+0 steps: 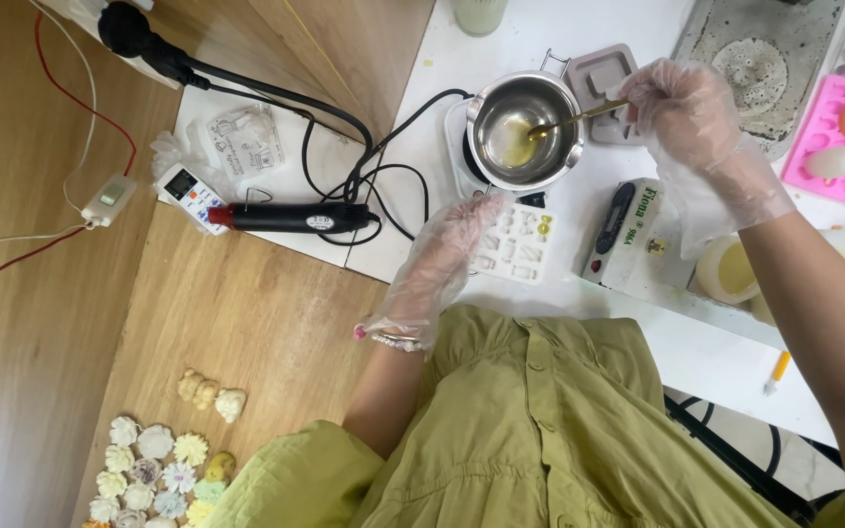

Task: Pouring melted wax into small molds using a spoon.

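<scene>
The right hand, in a thin clear glove, pinches the end of a small gold spoon. The bowl of the spoon dips into a shiny metal pot, which sits on a small heater on the white tabletop. There is only a little yellow melted stuff at the bottom of the pot.

The left hand, also gloved, lies with its fingers loosely spread and holds nothing. Its fingertips touch the edge of a clear mold tray just below the pot. Some little shapes in the tray look yellow, so they seem filled; the others look pale, and it is hard to tell if they are filled.

To the right lie a pink mold with pale pieces in it and a round tub of yellow wax. A black heat tool rests on the left part of the tabletop. Down on the wooden floor sits a bunch of small finished flower shapes in white, yellow and green. So many pieces are made already, and this tray looks only partly done.
</scene>
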